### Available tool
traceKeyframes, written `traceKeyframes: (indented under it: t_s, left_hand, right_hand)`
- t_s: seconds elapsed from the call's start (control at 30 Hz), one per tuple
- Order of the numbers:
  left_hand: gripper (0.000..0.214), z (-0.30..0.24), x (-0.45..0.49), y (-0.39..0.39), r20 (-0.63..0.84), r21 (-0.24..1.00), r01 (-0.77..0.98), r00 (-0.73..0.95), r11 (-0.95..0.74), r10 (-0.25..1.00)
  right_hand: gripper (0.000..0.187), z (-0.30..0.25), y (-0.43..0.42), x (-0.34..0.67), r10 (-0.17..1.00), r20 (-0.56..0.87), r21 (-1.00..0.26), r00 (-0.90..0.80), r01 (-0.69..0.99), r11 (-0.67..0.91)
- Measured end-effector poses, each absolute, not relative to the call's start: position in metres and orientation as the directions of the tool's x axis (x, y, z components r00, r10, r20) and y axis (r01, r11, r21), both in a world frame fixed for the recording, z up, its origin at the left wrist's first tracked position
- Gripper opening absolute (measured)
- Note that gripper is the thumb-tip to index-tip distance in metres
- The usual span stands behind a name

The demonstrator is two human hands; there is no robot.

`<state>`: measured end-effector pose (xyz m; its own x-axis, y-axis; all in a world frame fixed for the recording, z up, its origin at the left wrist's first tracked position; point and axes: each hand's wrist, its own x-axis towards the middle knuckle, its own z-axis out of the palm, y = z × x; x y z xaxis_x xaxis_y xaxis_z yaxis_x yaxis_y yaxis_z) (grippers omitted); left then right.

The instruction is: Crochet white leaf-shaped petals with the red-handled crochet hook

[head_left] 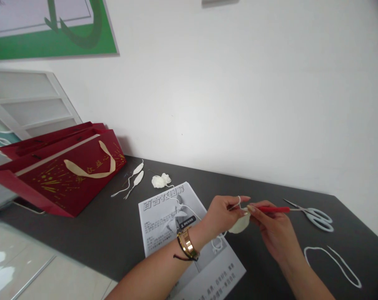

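Observation:
My left hand point(223, 213) pinches a small white crochet piece point(240, 223), and a strand of white yarn loops over its forefinger. Closed around a red-handled crochet hook point(275, 209), my right hand point(273, 229) meets the left at the top edge of that piece. The hook's tip is hidden by the fingers. From the left hand the yarn point(187, 207) runs back across a printed pattern sheet point(157, 225) to a small white yarn ball point(160, 180). Gold and black bracelets circle the left wrist.
Scissors with pale handles point(318, 218) lie right of my hands, with a loose white cord point(339, 266) nearer. Two white leaf-shaped crochet pieces point(138, 178) with yarn tails lie left of the ball. Red paper bags point(91, 183) stand at the dark table's left end, and a white wall point(223, 104) rises behind.

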<state>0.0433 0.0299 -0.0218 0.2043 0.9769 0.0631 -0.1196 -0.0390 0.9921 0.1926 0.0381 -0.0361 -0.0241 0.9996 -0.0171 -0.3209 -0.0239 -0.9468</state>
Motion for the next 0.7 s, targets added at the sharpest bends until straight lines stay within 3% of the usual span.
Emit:
traceKeyframes:
  t_s: [0.2, 0.4, 0.57, 0.7]
  left_hand:
    - [0.049, -0.029, 0.0467, 0.0294, 0.108, 0.992, -0.09, 0.173, -0.093, 0.979]
    - [0.046, -0.0277, 0.0498, 0.0285, 0.136, 0.99, -0.069, 0.161, -0.126, 0.977]
    - [0.036, -0.0256, 0.0448, 0.0327, 0.096, 0.994, -0.062, 0.216, -0.084, 0.972]
    - [0.057, -0.0244, 0.0415, 0.0343, 0.041, 0.996, -0.092, 0.3, -0.014, 0.953]
  right_hand:
    - [0.024, -0.0363, 0.0386, 0.1941, 0.999, -0.053, -0.931, -0.011, -0.36, -0.054]
    - [0.023, -0.0422, 0.0409, 0.1922, 0.98, -0.182, -0.863, -0.085, -0.464, -0.201]
    - [0.024, -0.04, 0.0429, 0.1934, 0.988, -0.042, -0.907, 0.149, -0.421, 0.025]
    - [0.024, -0.0365, 0.0435, 0.1955, 0.973, -0.003, -0.909, 0.23, -0.406, 0.093]
